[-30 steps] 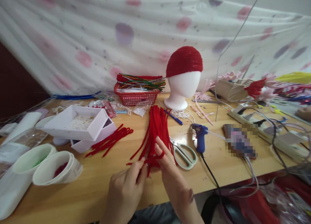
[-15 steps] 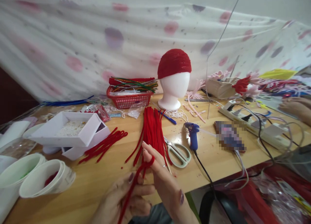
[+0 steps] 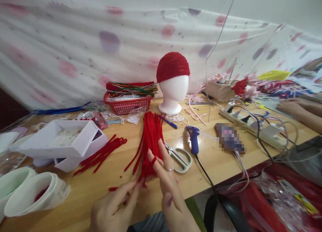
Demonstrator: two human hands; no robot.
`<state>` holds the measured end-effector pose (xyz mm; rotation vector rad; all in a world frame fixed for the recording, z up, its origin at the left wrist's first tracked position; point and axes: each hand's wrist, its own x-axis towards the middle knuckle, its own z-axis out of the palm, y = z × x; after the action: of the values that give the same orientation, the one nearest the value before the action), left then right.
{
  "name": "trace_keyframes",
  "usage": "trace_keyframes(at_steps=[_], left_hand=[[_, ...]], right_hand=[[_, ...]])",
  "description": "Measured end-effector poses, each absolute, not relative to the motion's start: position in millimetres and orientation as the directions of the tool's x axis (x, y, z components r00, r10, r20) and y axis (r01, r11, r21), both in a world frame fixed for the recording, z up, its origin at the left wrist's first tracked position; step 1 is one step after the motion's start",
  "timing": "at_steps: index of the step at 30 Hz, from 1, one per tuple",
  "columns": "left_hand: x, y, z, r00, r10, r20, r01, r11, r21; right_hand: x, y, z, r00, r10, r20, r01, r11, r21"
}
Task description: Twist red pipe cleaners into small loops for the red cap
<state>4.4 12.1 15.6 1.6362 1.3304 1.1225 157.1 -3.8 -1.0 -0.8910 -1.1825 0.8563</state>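
Table [image 3: 110,173], pipe cleaners [image 3: 151,138] partly behind right hand [image 3: 166,183]

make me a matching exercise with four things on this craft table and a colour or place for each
Things:
1 red pipe cleaner bundle
2 scissors
3 hot glue gun
4 basket

Descriptions:
A blue body
B touched by the right hand
C red, left of the foam head
D pale green handles

Pairs: 1-B, 2-D, 3-A, 4-C
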Motion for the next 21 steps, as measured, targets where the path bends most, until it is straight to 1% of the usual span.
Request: trace_keyframes(at_steps=[1,2,3,5,7,8,9,10,11,13,15,17,19,21], left_hand=[[2.7,13.4,14.0,0.054,0.970,0.237,0.388,-0.239,0.890],[2.1,14.1,11.6,-0.015,0.926,0.378,0.523,-0.315,0.792],[2.4,14.1,8.5,-0.042,0.879,0.475,0.634,-0.344,0.692],[4.8,13.1,2.8,-0.016,0.806,0.591,0.793,-0.350,0.499],[7.5,12.6,0.6,0.087,0.795,0.601,0.843,-0.380,0.380],[8.7,13.0,1.5,0.151,0.794,0.589,0.836,-0.420,0.352],[9.8,13.7,3.7,0.197,0.791,0.579,0.817,-0.459,0.349],[11.1,14.6,6.9,0.216,0.789,0.575,0.789,-0.488,0.372],[12.6,15.6,10.8,0.206,0.793,0.574,0.754,-0.502,0.423],[16.7,17.4,18.6,0.113,0.822,0.558,0.652,-0.485,0.583],[21.3,18.7,24.5,0.063,0.854,0.517,0.496,-0.476,0.726],[25.5,19.3,27.8,0.073,0.866,0.494,0.368,-0.484,0.794],[28.7,19.4,29.4,0.096,0.884,0.457,0.305,-0.463,0.832],[31.2,19.5,30.2,0.128,0.917,0.378,0.259,-0.399,0.879]], right_hand=[[155.9,-2.0,-6.0,0.194,0.912,0.362,-0.062,0.380,-0.923],[153.7,1.2,-11.8,0.221,0.918,0.330,-0.034,0.346,-0.938],[150.8,5.2,-18.1,0.240,0.926,0.291,-0.029,0.307,-0.951],[144.2,13.9,-29.8,0.247,0.936,0.251,-0.043,0.270,-0.962],[138.7,19.1,-37.7,0.284,0.940,0.187,-0.086,0.219,-0.972],[136.9,19.2,-39.7,0.297,0.941,0.163,-0.092,0.198,-0.976],[136.0,17.6,-40.5,0.308,0.940,0.148,-0.086,0.182,-0.979],[135.8,14.6,-40.2,0.315,0.938,0.142,-0.071,0.172,-0.982],[136.2,10.6,-39.2,0.321,0.936,0.143,-0.053,0.168,-0.984],[138.5,2.8,-35.9,0.327,0.931,0.160,-0.029,0.179,-0.983],[141.5,-1.5,-32.3,0.319,0.929,0.187,-0.023,0.205,-0.978],[144.3,-0.9,-29.1,0.303,0.930,0.207,-0.018,0.223,-0.975],[146.2,2.5,-26.0,0.285,0.935,0.210,-0.049,0.234,-0.971],[146.7,5.0,-22.3,0.272,0.940,0.206,-0.106,0.242,-0.965]])
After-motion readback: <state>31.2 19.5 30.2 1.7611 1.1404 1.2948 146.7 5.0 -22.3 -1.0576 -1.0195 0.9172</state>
